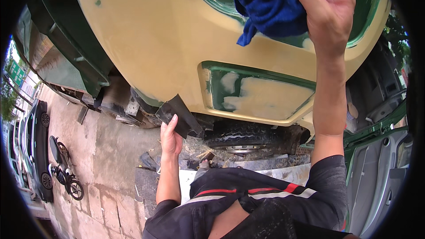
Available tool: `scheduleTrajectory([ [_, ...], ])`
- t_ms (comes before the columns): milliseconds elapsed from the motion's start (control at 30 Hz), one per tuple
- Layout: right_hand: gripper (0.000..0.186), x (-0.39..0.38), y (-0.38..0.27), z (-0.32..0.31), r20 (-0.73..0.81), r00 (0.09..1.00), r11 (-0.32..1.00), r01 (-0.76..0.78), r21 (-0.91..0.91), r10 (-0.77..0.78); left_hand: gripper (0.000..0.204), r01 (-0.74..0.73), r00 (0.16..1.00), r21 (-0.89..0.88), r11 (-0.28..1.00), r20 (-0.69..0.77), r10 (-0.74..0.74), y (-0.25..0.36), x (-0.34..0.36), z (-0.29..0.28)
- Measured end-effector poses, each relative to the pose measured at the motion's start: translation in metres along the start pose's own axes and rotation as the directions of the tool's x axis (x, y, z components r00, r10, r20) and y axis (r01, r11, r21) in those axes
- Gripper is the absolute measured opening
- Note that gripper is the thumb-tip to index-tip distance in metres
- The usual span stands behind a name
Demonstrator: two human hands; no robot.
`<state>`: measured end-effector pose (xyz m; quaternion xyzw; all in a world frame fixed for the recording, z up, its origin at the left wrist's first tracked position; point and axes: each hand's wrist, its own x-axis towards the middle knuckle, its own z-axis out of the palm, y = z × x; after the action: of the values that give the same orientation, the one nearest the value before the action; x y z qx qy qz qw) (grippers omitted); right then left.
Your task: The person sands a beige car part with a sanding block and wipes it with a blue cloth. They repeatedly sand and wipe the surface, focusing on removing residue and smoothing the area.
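Observation:
My right hand (pixel 330 11) is raised high and closed round a bunched blue cloth (pixel 276 6), which lies against the upper part of a large vehicle panel (pixel 146 31). The panel is coated in smooth beige filler, with green paint showing in its recesses. Lower down, my left hand (pixel 171 136) grips a dark, thin, flat sheet (pixel 179 116), perhaps sandpaper or rubber; its exact kind I cannot tell. That sheet is near the panel's lower edge. A smaller recess (pixel 261 97) with patchy beige filler over green sits between my two arms.
Below the panel is a tyre (pixel 241 138). An open green door (pixel 376 172) with grey lining stands at the right. To the left, a motorbike (pixel 65 168) and a dark car (pixel 37 150) are parked on stained concrete (pixel 110 150). Dark green bodywork (pixel 66 35) adjoins the panel.

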<state>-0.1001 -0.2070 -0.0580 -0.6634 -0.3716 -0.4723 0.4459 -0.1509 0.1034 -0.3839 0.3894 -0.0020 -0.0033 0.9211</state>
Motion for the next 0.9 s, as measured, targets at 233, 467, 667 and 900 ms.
scheduleTrajectory([
  [233, 0.058, 0.044, 0.041, 0.106, 0.538, 0.816, 0.585, 0.547, -0.598, -0.213, 0.022, -0.266, 0.964, 0.331, 0.905, 0.065, 0.260, -0.001, 0.027, 0.001],
  [467, 0.047, -0.058, 0.031, 0.005, 0.375, 0.923, 0.403, 0.379, -0.833, -0.092, 0.023, -0.425, 0.903, 0.420, 0.802, 0.260, 0.343, 0.048, 0.044, 0.072],
  [667, 0.038, -0.089, -0.009, -0.112, -0.084, 0.991, 0.324, -0.113, -0.939, 0.100, 0.025, -0.611, 0.755, 0.365, 0.702, 0.535, 0.379, 0.076, 0.056, 0.128],
  [900, 0.034, -0.269, -0.023, -0.212, -0.638, 0.726, 0.553, -0.652, -0.519, 0.257, 0.030, -0.449, 0.724, 0.311, 0.838, 0.676, 0.137, 0.081, 0.068, 0.215],
])
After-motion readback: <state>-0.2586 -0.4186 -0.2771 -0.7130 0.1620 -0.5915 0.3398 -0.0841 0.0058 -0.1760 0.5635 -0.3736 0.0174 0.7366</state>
